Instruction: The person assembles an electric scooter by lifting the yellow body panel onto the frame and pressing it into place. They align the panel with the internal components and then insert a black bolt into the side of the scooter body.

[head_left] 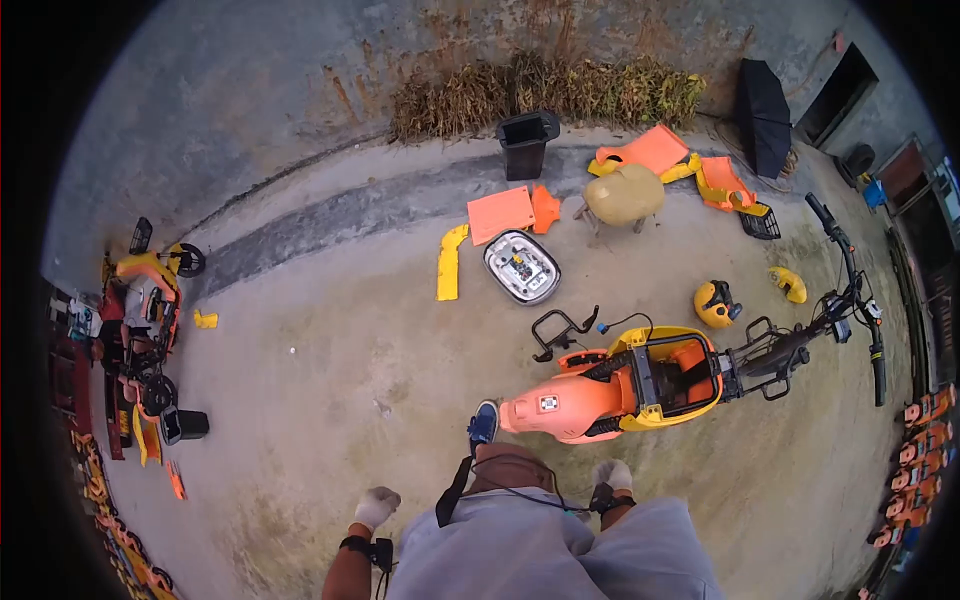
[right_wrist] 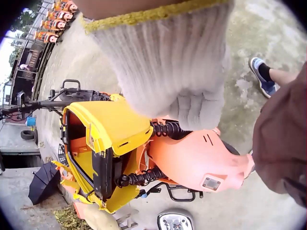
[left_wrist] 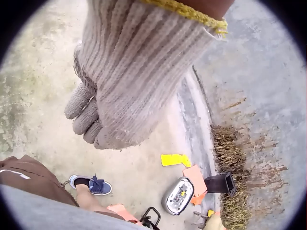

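In the head view, I look down through a round wide lens at a concrete yard (head_left: 330, 370). A partly stripped orange and yellow scooter (head_left: 560, 405) stands just ahead and to the right of the person, its smooth orange tail toward them, its open black frame in the middle and its handlebars (head_left: 848, 290) at far right. The gloved left hand (head_left: 377, 508) hangs to the left, well apart from the scooter; the gloved right hand (head_left: 613, 474) hangs near the orange tail, seemingly apart from it. Beyond the scooter I find a yellow helmet (head_left: 713, 304), a black-rimmed pale oval part (head_left: 522, 267), flat orange panels (head_left: 500, 213), a tan stool (head_left: 625, 195), a black bin (head_left: 526, 145) and, by the wall, a dark umbrella (head_left: 763, 120). In my left wrist view, the ribbed knit glove (left_wrist: 139, 72) fills the upper middle; its fingers are loosely bent and relaxed around nothing, with a blue shoe (left_wrist: 98, 186) on the concrete below. In my right wrist view, the other glove (right_wrist: 168, 72) also has slack, slightly bent fingers, gripping nothing; it overlaps the scooter's orange tail and a black coil spring (right_wrist: 168, 129), and I cannot tell from here whether it touches them.
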Tool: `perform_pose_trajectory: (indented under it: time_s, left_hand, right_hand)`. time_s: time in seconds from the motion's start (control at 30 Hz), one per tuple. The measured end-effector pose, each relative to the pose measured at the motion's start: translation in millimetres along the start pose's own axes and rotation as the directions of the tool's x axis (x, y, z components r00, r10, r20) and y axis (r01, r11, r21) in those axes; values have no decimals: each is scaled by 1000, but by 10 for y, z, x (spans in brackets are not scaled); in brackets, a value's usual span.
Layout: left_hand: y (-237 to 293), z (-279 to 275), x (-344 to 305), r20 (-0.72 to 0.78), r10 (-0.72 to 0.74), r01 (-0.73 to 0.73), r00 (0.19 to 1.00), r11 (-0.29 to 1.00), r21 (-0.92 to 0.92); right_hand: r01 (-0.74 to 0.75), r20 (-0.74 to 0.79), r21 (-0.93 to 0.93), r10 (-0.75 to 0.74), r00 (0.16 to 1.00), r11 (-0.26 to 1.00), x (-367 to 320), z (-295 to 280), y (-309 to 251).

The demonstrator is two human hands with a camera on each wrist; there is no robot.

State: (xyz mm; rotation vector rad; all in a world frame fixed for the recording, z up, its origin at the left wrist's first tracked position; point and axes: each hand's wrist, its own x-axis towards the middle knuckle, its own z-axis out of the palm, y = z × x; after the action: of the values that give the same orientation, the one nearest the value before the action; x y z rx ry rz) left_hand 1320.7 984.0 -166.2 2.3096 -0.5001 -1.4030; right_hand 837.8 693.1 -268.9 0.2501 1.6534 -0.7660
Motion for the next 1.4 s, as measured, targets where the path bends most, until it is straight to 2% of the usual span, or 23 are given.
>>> perform_pose_trajectory:
  time_s: [0.03,0.13,0.17,0.2,0.27,0.3,0.4,0.5,0.57,0.6,0.7,0.8,0.83,0.93,1.0,1.07,1.1,1.13,1.17,1.27,1.3,1.4]
  left_hand:
    - [50,-181,189,35,-10,12,999,999,-43]
    - [537,-709,677,76,-70,64,995,995,74]
    - [691,-833,799,69,-35,34,997,999,15]
    - [818,-928,904,94,-79,77,992,997,27]
    - [1444,-1134,1105,140,-146,139,979,989,57]
    - [1628,-1162,1230,109,-102,91,989,991,99]
    - [2124,-1285,1736,207,-85,2,975,930,369]
    - [2647,-1326,2271,249,-78,-61,965,860,507]
    - [3132,-1350,2520,289,-42,-115,957,855,506]
    - [3353,-1365,2671,311,-19,-146,950,854,500]
    - [3836,-1382,3272,374,8,-212,927,835,508]
    - [4364,-1473,3876,397,90,-297,913,815,498]
    - [4482,-1521,3973,402,118,-324,908,806,496]
    - [4950,-1676,4246,394,185,-352,900,843,408]
    - [5098,-1793,4562,427,135,-345,894,817,463]
    - [5201,-1879,4915,422,99,-349,901,741,573]
    - [5241,-1925,5016,392,70,-289,917,796,533]
    - [5330,-1948,5082,367,24,-241,930,794,559]
    - [5399,-1960,5224,378,-16,-223,926,784,579]
    - [5595,-1916,5442,435,-83,-203,896,796,570]
    - [5679,-1880,5489,460,-96,-201,883,808,554]
    - [5951,-1720,5541,532,64,-399,844,738,545]
  right_hand:
    - [-3,-20,-5,2,1000,1000,-76,106,77]
    - [-18,239,164,-22,971,986,-146,601,142]
    - [-54,262,286,-24,965,957,-202,755,109]
    - [-76,273,312,-13,962,947,-269,867,77]
    - [-110,307,379,-13,952,919,-448,1152,-66]
    - [-104,331,428,-48,943,898,-505,1252,-123]
    - [-103,367,566,-139,920,818,-595,1338,-92]
    - [-102,397,673,-241,885,733,-387,1250,128]
    - [1,154,668,-140,978,744,-431,1257,252]
    - [51,27,656,-91,995,753,-480,1313,271]
    - [110,-203,691,46,978,714,-630,1560,347]
    - [183,-252,713,4,968,677,-667,1824,515]
    - [179,-284,724,51,958,666,-714,1948,536]
    - [199,-219,798,-34,975,569,-792,2321,495]
    - [229,-294,766,11,956,600,-1199,2756,140]
    - [230,-192,843,-127,973,486,-1141,2787,204]
    - [233,-163,864,-189,968,446,-1123,2814,188]
    - [231,-134,883,-251,959,408,-1128,2855,181]
    - [249,-165,891,-239,957,381,-1136,2893,193]
    - [304,-304,888,-57,951,346,-1389,3143,69]
    - [321,-377,887,117,919,332,-1606,3326,-117]
    - [328,-351,905,39,936,272,-1416,3333,196]
